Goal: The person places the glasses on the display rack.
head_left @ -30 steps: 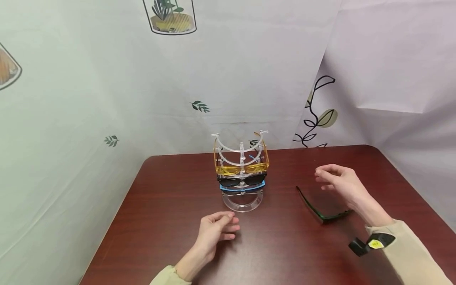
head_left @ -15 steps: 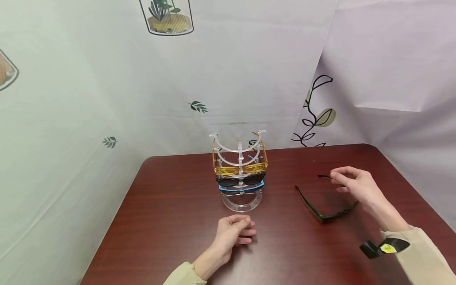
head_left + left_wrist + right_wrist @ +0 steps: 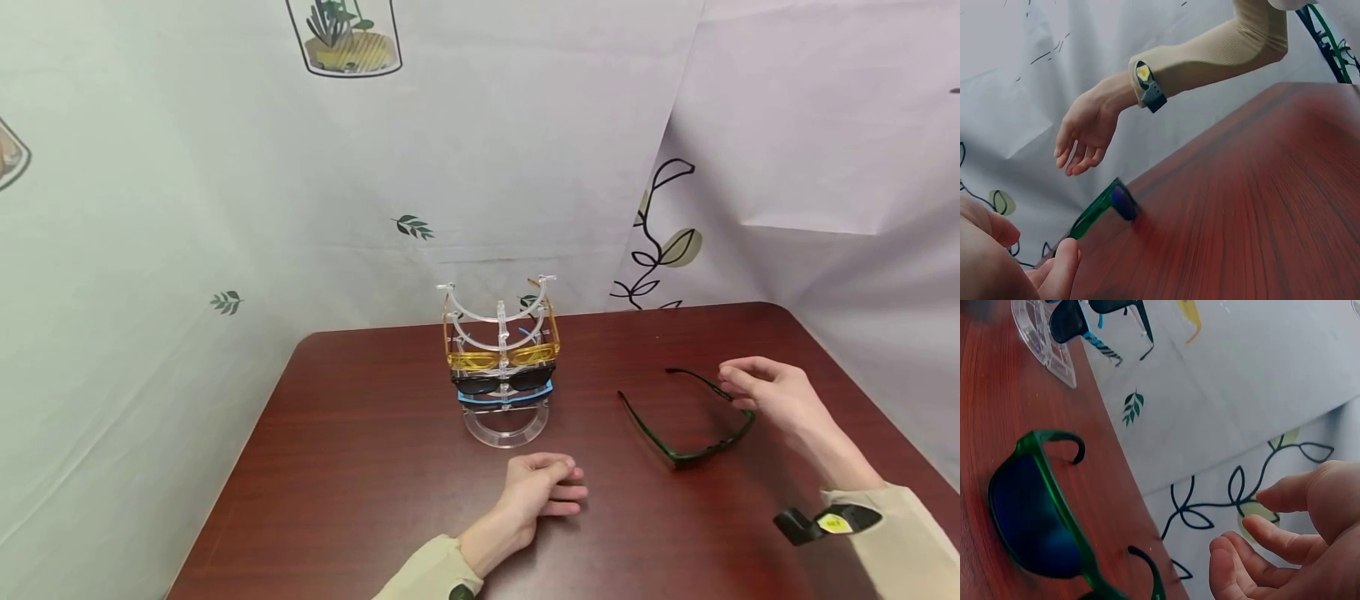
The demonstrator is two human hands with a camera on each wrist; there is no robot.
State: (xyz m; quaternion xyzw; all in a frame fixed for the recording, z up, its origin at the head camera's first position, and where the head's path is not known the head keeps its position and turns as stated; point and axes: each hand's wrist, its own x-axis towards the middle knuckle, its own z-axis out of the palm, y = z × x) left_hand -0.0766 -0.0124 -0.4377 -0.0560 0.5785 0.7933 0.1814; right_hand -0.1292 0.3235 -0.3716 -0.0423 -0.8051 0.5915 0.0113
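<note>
Green-framed sunglasses [image 3: 697, 456] with dark blue lenses lie on the table, their temples unfolded toward the back. My right hand [image 3: 787, 410] hovers above their right side with fingers loosely bent. In the right wrist view, that hand [image 3: 1291, 544] is apart from the sunglasses and holds nothing. My left hand [image 3: 542, 492] is over the table in front of a clear eyewear stand [image 3: 504, 440], its fingers relaxed and nothing in them. On the stand, yellow glasses [image 3: 474, 361] sit above black sunglasses [image 3: 477, 385], with a blue-framed pair [image 3: 504, 402] lowest.
The dark red-brown wooden table [image 3: 337, 467] reaches a pale printed cloth [image 3: 525, 167] hanging behind it and along the sides. A black wrist device [image 3: 832, 523] sits on the right sleeve. The stand's upper arms bear no glasses fronts.
My right hand has moved right and slightly lower, uncovering the sunglasses' right temple. The left hand has shifted right, toward the sunglasses. The sunglasses and stand stay in place.
</note>
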